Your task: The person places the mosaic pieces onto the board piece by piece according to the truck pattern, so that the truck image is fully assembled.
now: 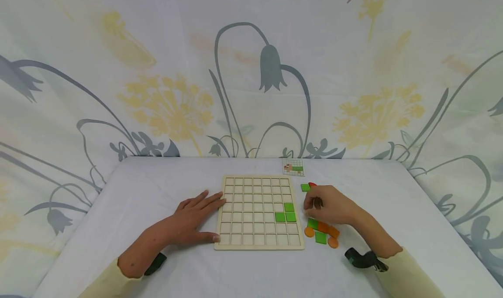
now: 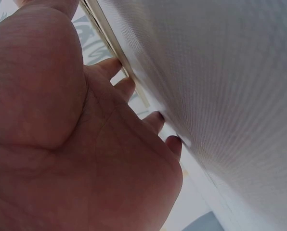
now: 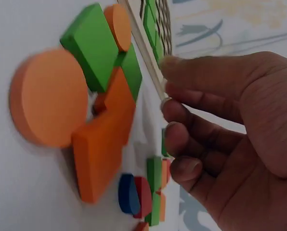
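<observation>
A pale wooden grid board lies flat on the white table. Three green squares sit in cells at its right side. My left hand has its fingers spread, fingertips and thumb at the board's left edge. Just past the right edge is my right hand, its fingers loosely bent with the thumb near the index finger. Nothing shows between them in the right wrist view. Below that hand lie loose pieces: green squares, orange squares and orange discs.
A small picture card lies behind the board's right corner. Beyond the right hand are a green square and a red piece. The right wrist view also shows a blue piece. A flower-patterned cloth hangs behind.
</observation>
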### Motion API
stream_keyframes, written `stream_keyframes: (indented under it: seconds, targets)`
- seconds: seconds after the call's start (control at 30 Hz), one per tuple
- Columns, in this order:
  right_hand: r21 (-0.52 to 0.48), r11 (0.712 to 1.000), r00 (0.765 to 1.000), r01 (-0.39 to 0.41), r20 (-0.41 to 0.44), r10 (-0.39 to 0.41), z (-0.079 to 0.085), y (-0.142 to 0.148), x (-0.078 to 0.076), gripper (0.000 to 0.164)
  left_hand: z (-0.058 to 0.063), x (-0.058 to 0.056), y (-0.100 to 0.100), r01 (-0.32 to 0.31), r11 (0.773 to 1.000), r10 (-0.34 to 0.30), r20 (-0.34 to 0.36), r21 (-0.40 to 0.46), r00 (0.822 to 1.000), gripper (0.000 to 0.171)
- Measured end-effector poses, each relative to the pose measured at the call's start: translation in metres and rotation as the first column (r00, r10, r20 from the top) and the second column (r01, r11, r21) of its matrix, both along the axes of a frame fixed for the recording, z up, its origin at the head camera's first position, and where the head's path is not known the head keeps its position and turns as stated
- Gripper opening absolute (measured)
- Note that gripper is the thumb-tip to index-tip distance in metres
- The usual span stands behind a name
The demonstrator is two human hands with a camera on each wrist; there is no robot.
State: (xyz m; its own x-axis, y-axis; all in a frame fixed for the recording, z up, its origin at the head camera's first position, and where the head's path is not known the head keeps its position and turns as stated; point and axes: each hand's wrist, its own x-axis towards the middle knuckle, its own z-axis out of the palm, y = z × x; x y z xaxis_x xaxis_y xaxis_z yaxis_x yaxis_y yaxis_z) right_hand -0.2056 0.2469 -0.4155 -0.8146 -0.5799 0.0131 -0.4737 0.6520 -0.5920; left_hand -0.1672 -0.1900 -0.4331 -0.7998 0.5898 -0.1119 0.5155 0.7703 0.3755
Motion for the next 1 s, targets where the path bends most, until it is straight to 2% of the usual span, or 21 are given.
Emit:
stream_keyframes:
  seconds: [0.17,0.33,0.5,0.73,1.0]
  targets:
    - [0.07,0.996,0.994,-0.056,0.1,0.049,0.006,0.012,-0.002,0.021,-0.001,0.0,0.0,0.004,1.0,-0.004,-0.004,0.004,1.0,0.094]
    - [0.039,0.992,0.985,-0.116,0.13,0.11,0.006,0.011,-0.001,0.021,-0.001,0.0,-0.001,0.006,1.0,-0.006,-0.004,0.011,1.0,0.094]
    - [0.028,0.99,0.979,-0.138,0.156,0.132,0.006,0.008,0.002,0.02,0.0,0.0,0.0,0.008,1.0,-0.008,-0.005,0.011,1.0,0.094]
    - [0.039,0.99,0.977,-0.134,0.172,0.126,0.009,0.008,0.004,0.018,0.001,0.0,0.001,0.009,1.0,-0.009,-0.001,0.006,1.0,0.094]
    - [0.097,0.991,0.983,-0.092,0.169,0.074,0.01,-0.001,0.01,0.023,0.0,0.0,0.0,0.005,1.0,-0.005,-0.001,-0.002,1.0,0.094]
